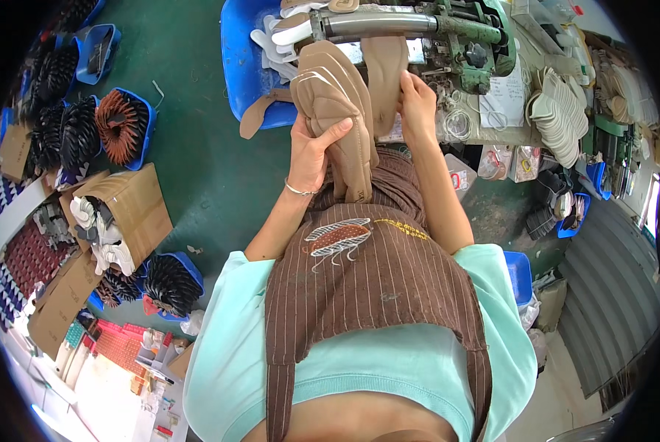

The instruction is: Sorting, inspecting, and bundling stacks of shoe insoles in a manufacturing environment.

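My left hand (311,151) is closed around a stack of tan padded insoles (337,92), its thumb lying across the top one. The stack is held upright in front of my apron, with white edges showing between the layers. In my right hand (418,107), fingers and thumb pinch the edge of a single tan insole (383,74). This piece stands just right of the stack, beneath the metal arm of a green machine (389,26). One more tan insole (255,118) hangs over the rim of a blue bin (234,51) at the far left of the machine.
White pieces (267,48) lie in the blue bin. The bench on the right carries a fan of pale insoles (562,114), a paper sheet (503,99) and coiled wire (459,124). On the floor at left are a cardboard box (135,214) and blue baskets of shoe parts (120,125).
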`<move>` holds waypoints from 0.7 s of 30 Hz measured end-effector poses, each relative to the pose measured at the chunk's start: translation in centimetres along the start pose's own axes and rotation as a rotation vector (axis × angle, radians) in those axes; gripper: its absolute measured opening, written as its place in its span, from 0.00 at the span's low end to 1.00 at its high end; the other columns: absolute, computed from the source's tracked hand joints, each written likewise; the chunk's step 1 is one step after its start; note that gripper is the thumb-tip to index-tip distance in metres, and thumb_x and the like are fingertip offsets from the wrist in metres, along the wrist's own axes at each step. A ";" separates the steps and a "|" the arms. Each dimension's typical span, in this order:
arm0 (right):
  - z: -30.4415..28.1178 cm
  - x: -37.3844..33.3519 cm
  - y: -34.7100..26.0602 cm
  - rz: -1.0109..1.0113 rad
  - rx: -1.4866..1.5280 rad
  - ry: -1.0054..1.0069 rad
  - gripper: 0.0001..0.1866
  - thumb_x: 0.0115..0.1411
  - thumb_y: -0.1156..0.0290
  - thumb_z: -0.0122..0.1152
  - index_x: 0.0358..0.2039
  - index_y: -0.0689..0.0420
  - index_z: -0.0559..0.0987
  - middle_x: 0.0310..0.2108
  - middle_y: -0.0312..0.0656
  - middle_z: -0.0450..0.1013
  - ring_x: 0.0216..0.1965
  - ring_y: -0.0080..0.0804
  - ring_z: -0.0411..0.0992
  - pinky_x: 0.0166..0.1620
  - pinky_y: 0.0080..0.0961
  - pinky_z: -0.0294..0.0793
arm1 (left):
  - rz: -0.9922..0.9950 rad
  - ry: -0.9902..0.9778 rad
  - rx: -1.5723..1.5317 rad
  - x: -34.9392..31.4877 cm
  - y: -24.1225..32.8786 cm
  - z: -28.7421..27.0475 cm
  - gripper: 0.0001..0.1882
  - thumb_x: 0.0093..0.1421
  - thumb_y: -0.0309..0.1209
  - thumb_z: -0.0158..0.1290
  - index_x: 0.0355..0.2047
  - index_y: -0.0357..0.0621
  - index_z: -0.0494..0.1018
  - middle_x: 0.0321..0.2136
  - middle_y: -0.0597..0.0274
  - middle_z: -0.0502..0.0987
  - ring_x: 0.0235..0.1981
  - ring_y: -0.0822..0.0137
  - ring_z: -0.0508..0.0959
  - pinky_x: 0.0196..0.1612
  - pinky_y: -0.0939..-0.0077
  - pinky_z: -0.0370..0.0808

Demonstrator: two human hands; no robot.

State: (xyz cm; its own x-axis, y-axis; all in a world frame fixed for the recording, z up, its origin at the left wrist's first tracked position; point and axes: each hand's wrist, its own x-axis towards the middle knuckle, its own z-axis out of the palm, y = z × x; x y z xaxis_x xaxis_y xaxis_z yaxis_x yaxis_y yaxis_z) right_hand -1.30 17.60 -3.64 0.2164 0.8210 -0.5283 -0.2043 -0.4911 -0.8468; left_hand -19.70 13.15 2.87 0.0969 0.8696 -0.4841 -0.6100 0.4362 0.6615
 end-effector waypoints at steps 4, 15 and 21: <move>3.8 -6.0 -3.4 0.009 0.053 -0.158 0.19 0.65 0.63 0.48 0.51 0.62 0.68 0.37 0.38 0.73 0.34 0.20 0.70 0.38 0.18 0.70 | 0.129 0.100 0.101 0.9 0.1 0.2 0.30 0.49 0.20 0.61 0.52 0.40 0.62 0.45 0.60 0.72 0.45 0.68 0.74 0.48 0.73 0.72; 3.4 -7.6 -3.1 -0.144 -0.031 -0.310 0.17 0.57 0.72 0.61 0.47 0.62 0.76 0.34 0.38 0.74 0.34 0.18 0.71 0.39 0.15 0.71 | -0.243 -0.223 -0.493 1.6 2.5 0.4 0.26 0.62 0.32 0.49 0.57 0.34 0.57 0.53 0.50 0.67 0.54 0.60 0.69 0.56 0.63 0.66; 3.5 -7.6 -3.1 0.026 0.004 -0.325 0.21 0.54 0.73 0.64 0.47 0.67 0.73 0.35 0.41 0.75 0.36 0.21 0.72 0.41 0.15 0.72 | 0.180 -0.180 0.192 1.4 1.1 -0.2 0.21 0.63 0.30 0.46 0.55 0.36 0.59 0.50 0.47 0.69 0.50 0.58 0.72 0.52 0.67 0.71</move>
State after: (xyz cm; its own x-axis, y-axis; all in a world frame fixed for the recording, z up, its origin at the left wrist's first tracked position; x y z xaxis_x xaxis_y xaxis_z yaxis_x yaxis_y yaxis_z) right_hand -5.66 13.87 3.18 -0.1047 0.8586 -0.5019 -0.2095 -0.5124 -0.8328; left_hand -20.35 14.79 2.83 0.1486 0.9564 -0.2515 -0.4720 0.2921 0.8318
